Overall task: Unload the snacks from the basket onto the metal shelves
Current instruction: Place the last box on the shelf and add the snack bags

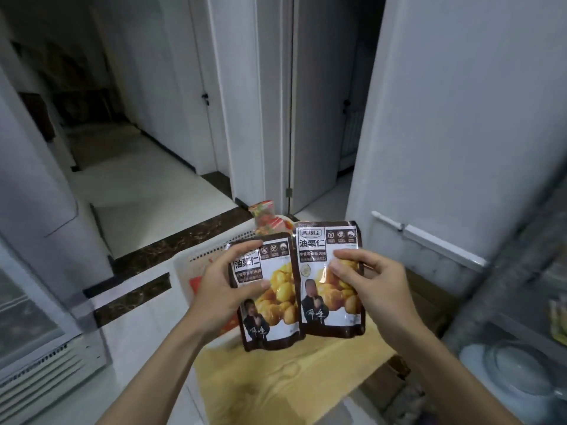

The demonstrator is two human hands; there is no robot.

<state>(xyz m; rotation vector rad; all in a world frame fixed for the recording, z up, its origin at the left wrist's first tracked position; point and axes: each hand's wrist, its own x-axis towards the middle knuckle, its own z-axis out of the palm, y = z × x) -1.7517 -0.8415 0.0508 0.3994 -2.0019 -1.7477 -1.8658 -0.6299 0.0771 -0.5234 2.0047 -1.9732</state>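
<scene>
Head view, looking down over both forearms.

- **Far left of the basket:** a white slatted vent unit (46, 372) sits low at the frame edge. A dark marble floor strip (184, 237) runs from there toward the basket.
- **Basket (211, 251):** white plastic with a slotted rim, partly hidden behind the hands. Something orange (196, 285) lies inside near its left wall.
- **Left hand (221, 289):** raised above the basket. Fingers (245, 245) are curled over the top edge of the left pouch (273, 311), with the thumb pressed on its front face. Firm grip.
- **Left pouch:** dark brown with yellow chestnuts printed on it, upright and slightly tilted.
- **Basket's far side:** a colourful packet (265, 217) sticks up, red and green, blurred.
- **Right pouch (325, 265):** same print, upright, held a little higher. Its left edge meets the left pouch; cannot tell whether it overlaps or only touches.
- **Right hand (377, 289):** grips the right pouch at its right edge, fingers (352, 254) curled, thumb and forefinger on the printed face.
- **Both pouches:** in the air, clear of the basket.
- **Nearer the camera than the basket:** a yellow wood-grain tabletop (285, 378).
- **Right of the basket:** metal shelves (497, 296), grey and blurred, with pale dishes (515, 375) on a lower level.
</scene>
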